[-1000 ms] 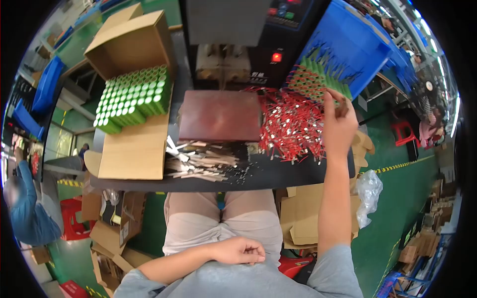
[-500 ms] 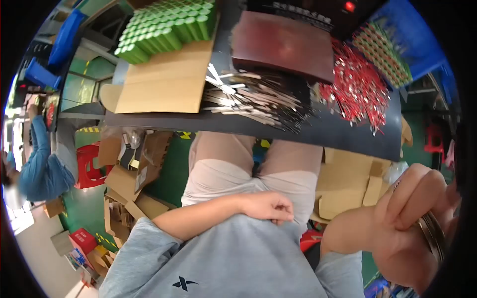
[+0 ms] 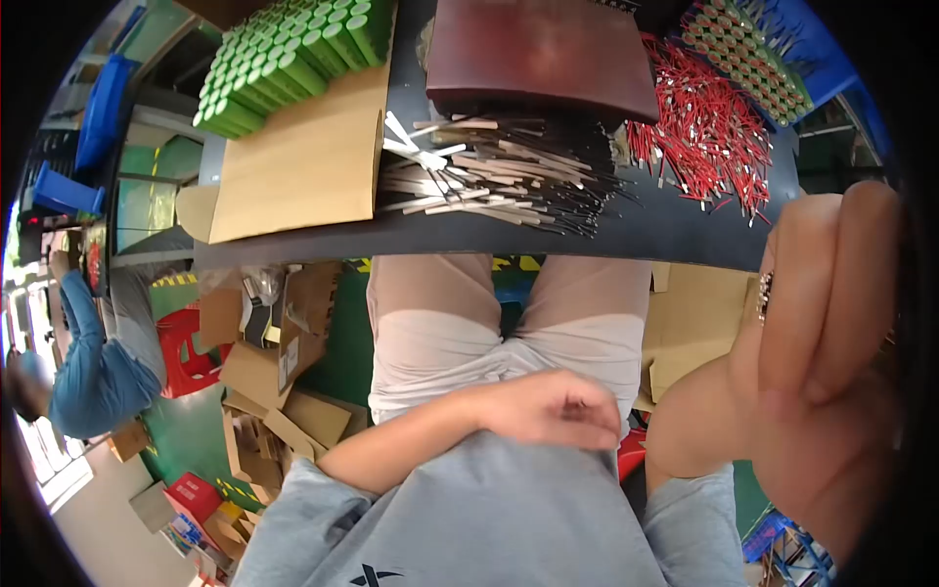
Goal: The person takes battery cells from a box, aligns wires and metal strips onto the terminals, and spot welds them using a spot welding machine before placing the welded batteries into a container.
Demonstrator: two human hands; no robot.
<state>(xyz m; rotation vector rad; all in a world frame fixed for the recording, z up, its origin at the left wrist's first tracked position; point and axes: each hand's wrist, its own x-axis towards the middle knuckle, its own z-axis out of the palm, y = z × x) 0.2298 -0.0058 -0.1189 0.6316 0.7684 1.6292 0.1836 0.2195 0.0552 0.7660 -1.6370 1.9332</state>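
Observation:
My left hand [image 3: 553, 409] rests across my front above the lap, its fingers loosely curled and slightly blurred, with nothing visible in them. My right hand [image 3: 817, 313] is raised at the right edge, large and close to the camera. Its fingers are bent and pressed together, and whatever they hold, if anything, is hidden. A shiny beaded band [image 3: 765, 295] shows beside one finger. Neither hand touches the table things. Nearest the right hand on the table lies a heap of red wires [image 3: 706, 122] with metal ends.
The dark table [image 3: 675, 235] bears green cylindrical battery cells [image 3: 293, 68] on cardboard [image 3: 293, 176], black wires with pale sleeves [image 3: 509, 176], a dark red box [image 3: 538, 59] and a battery block [image 3: 743, 64] by a blue bin. Cartons [image 3: 284, 391] and a person in blue [image 3: 103, 377] are left.
My right hand has risen and come closer to the camera. My left hand has shifted slightly right and its curl has loosened. The view has tilted, and the table things sit a little differently in it.

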